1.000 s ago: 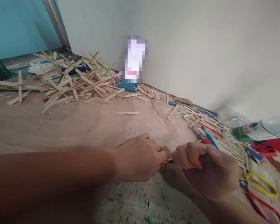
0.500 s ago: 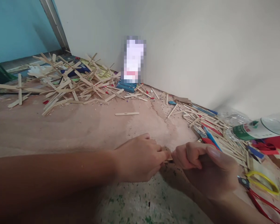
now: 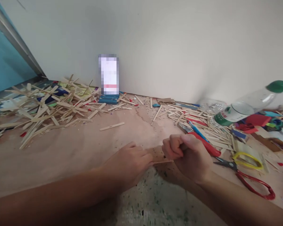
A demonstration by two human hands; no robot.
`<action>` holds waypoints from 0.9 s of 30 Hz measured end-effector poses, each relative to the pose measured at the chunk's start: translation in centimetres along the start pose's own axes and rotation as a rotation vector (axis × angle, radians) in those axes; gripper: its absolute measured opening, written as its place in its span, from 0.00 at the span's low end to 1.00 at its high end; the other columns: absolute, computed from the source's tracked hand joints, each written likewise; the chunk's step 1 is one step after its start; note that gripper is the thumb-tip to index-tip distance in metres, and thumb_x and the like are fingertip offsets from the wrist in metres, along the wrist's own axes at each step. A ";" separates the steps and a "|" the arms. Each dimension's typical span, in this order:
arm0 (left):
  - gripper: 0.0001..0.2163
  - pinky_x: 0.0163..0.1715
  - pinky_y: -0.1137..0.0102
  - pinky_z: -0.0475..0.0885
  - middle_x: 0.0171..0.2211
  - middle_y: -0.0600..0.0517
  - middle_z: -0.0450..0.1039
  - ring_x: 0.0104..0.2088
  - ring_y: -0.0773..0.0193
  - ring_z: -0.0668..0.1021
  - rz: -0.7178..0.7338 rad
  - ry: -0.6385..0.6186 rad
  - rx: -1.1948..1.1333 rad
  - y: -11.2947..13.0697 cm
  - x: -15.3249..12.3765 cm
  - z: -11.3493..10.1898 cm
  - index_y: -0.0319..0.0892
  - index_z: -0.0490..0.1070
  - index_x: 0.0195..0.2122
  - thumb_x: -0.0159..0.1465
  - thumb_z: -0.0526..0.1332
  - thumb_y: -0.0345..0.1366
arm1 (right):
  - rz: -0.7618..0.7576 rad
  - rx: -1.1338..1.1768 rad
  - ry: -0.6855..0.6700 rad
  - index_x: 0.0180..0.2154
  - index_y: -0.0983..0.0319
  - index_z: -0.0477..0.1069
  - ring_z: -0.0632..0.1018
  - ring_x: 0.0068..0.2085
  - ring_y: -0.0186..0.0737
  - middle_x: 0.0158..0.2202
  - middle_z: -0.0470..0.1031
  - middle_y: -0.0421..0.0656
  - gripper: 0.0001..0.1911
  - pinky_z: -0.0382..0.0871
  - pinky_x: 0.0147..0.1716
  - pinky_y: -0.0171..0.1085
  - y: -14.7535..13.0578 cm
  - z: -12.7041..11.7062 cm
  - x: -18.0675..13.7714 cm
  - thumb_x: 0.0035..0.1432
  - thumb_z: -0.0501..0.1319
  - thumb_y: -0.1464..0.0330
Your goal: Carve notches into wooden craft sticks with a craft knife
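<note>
The left hand's (image 3: 129,163) fingers bend down over one end of a thin wooden strip (image 3: 163,162), seemingly pinching it, though the tips are hidden. The strip spans the gap to the right hand (image 3: 186,153), which is clenched and apparently grasping the other end. An uneven pull or bend could snap so slender a piece (or flick it loose), and a rightward swing of the right wrist could meet the scissors (image 3: 231,164), whose points lie just beside it.

Farther off, from the left: a pile of crossed sticks (image 3: 49,113), a blurred phone (image 3: 108,73) propped on a blue block (image 3: 108,99), and a single stick (image 3: 112,126) beyond the left hand. On the right, a blue pen (image 3: 199,131) and scattered sticks (image 3: 217,142) crowd the space past the right hand, with a tilted bottle (image 3: 235,113) behind them.
</note>
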State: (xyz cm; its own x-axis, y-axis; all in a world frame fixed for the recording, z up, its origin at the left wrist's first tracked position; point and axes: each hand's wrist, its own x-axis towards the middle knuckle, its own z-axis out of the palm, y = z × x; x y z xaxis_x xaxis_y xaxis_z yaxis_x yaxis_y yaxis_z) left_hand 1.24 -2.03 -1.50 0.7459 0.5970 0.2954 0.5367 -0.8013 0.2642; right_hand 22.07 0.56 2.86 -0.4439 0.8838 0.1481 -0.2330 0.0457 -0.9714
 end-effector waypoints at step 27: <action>0.12 0.36 0.69 0.69 0.35 0.55 0.78 0.34 0.62 0.78 -0.042 0.104 -0.026 4.2 -4.3 -4.9 0.45 0.71 0.46 0.75 0.51 0.24 | -0.071 -1.222 -0.007 0.48 0.59 0.83 0.80 0.57 0.55 0.56 0.82 0.52 0.18 0.71 0.59 0.51 -2.8 -7.6 -1.3 0.71 0.57 0.58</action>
State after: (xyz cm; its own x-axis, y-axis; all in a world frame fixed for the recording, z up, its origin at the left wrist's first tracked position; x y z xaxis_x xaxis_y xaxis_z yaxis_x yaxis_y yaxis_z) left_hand -1.68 -7.75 2.82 0.6769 0.6322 0.3771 0.5556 -0.7748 0.3016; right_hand 29.90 2.82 4.01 -0.4688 0.8591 0.2053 0.7072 0.5043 -0.4955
